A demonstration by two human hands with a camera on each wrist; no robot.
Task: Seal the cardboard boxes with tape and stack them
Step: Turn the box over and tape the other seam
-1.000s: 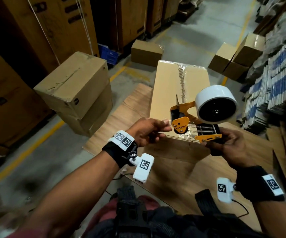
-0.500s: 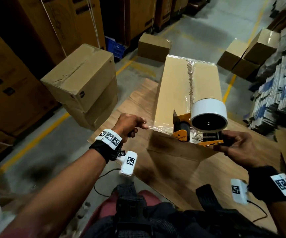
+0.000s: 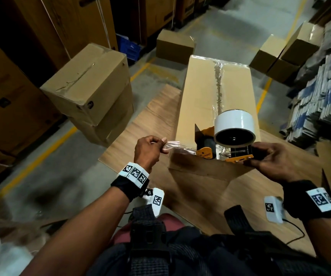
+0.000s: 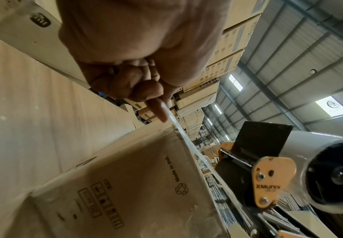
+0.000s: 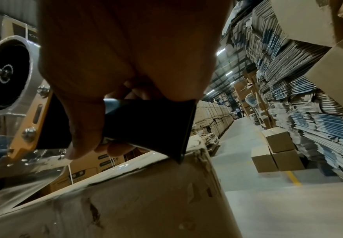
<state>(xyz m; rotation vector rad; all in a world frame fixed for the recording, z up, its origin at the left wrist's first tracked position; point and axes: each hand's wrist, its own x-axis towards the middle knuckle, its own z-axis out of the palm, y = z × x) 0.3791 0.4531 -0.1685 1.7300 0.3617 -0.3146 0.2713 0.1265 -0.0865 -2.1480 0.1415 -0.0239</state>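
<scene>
A long cardboard box (image 3: 202, 100) lies on a wooden table (image 3: 156, 124), with clear tape along its top seam. My right hand (image 3: 268, 158) grips the black handle (image 5: 146, 122) of an orange tape dispenser (image 3: 216, 150) carrying a white tape roll (image 3: 234, 124), held just above the box's near edge. My left hand (image 3: 150, 148) pinches the free end of the clear tape strip (image 3: 178, 149), stretched leftward from the dispenser past the box's near left corner (image 4: 174, 128). In the left wrist view the tape strip (image 4: 187, 141) runs taut from the fingertips (image 4: 160, 112) toward the tape dispenser (image 4: 272, 177).
Two stacked brown boxes (image 3: 93, 90) stand on the floor to the left of the table. More small boxes (image 3: 174, 46) sit on the floor beyond, and others (image 3: 286, 54) at the right. Flat carton stacks (image 3: 317, 92) line the right side. Tall cartons (image 3: 11, 96) wall the left.
My left hand has pulled the tape end out leftward from the dispenser, lengthening the strip. The dispenser has come down toward the box's near edge.
</scene>
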